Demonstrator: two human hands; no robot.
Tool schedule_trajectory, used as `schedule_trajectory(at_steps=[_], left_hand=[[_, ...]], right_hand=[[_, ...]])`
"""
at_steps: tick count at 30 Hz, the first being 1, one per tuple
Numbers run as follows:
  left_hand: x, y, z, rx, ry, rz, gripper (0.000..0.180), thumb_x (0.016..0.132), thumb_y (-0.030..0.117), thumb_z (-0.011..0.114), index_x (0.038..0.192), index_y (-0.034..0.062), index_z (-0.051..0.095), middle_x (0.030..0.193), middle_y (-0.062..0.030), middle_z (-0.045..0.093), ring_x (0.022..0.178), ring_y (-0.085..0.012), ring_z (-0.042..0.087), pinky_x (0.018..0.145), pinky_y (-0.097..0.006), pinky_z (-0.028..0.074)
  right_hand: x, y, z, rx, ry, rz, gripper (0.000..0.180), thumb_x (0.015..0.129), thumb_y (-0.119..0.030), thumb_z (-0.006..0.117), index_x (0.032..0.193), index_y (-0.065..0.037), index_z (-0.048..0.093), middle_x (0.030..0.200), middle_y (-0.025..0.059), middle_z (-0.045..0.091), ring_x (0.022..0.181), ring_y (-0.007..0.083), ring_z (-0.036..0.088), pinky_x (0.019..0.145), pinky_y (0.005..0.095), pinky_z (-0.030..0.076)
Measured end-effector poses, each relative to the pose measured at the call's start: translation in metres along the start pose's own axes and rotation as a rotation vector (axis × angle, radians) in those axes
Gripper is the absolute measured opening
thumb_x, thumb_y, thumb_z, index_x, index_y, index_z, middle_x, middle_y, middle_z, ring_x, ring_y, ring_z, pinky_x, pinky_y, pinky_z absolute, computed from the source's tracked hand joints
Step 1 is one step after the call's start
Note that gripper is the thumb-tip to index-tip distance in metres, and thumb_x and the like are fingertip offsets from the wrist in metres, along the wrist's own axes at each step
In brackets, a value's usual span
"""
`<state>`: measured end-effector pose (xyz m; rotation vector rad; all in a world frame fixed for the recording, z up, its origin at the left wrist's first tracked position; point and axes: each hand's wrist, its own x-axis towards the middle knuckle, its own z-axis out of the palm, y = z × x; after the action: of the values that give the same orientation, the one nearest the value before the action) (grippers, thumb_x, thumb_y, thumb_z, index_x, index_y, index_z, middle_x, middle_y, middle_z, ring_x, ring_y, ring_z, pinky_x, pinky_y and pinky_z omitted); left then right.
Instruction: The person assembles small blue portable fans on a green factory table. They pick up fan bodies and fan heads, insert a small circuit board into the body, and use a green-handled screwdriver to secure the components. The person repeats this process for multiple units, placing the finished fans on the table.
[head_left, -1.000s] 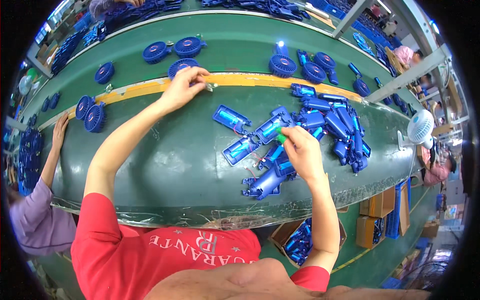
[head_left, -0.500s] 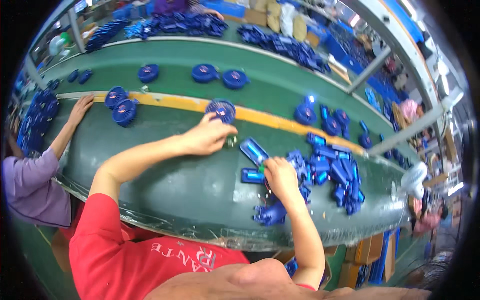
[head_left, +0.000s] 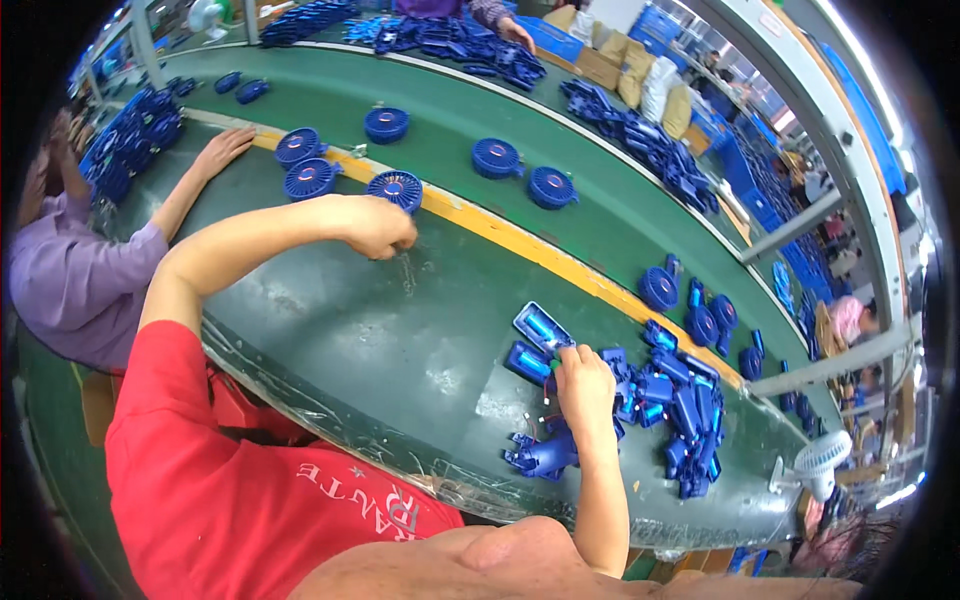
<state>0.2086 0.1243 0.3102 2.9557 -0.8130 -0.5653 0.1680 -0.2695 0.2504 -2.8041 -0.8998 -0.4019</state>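
Lying under right hand (head_left: 583, 388): blue housings (head_left: 672, 400)

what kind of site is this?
Most likely a factory assembly line for small blue fans. A long green conveyor belt carries round blue fan heads, a heap of blue housing parts lies by the right hand, and other workers sit alongside.

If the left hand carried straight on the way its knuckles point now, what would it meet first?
Probably the round blue fan head lying at the yellow stripe, just beyond the left hand; depth is hard to judge, and they may already touch.
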Motion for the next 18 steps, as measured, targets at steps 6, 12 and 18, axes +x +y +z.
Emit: schedule_trajectory(at_steps=[6,12,18], left_hand=[[0.062,0.031,-0.010,-0.051,0.391,0.078,0.029,0.081,0.021,0.066,0.105,0.0057,0.062,0.104,-0.0138,0.062,0.095,-0.0335,0.061,0.080,-0.044,0.049],[0.185,0.055,-0.015,-0.043,0.570,0.134,0.059,0.079,0.028,0.072,0.131,0.0098,0.050,0.133,-0.0155,0.047,0.124,-0.0338,0.043,0.098,-0.047,0.039],[0.289,0.070,-0.014,0.062,0.689,-0.100,0.073,0.077,0.048,0.070,0.139,0.0218,0.044,0.147,-0.0173,0.034,0.135,-0.0392,0.030,0.102,-0.064,0.027]], right_hand=[[-0.003,0.007,0.003,0.095,0.044,0.026,0.016,0.073,-0.011,0.068,0.087,-0.006,0.060,0.082,0.0096,0.060,0.078,0.0291,0.062,0.068,0.0409,0.047],[0.000,0.007,-0.008,0.193,-0.002,-0.076,0.042,0.074,-0.013,0.067,0.116,-0.013,0.059,0.127,0.0086,0.055,0.111,0.0282,0.055,0.089,0.0425,0.045],[0.008,0.008,0.000,0.239,-0.116,0.047,0.040,0.076,-0.009,0.065,0.116,-0.008,0.058,0.126,0.0181,0.051,0.107,0.0338,0.057,0.087,0.0425,0.051]])
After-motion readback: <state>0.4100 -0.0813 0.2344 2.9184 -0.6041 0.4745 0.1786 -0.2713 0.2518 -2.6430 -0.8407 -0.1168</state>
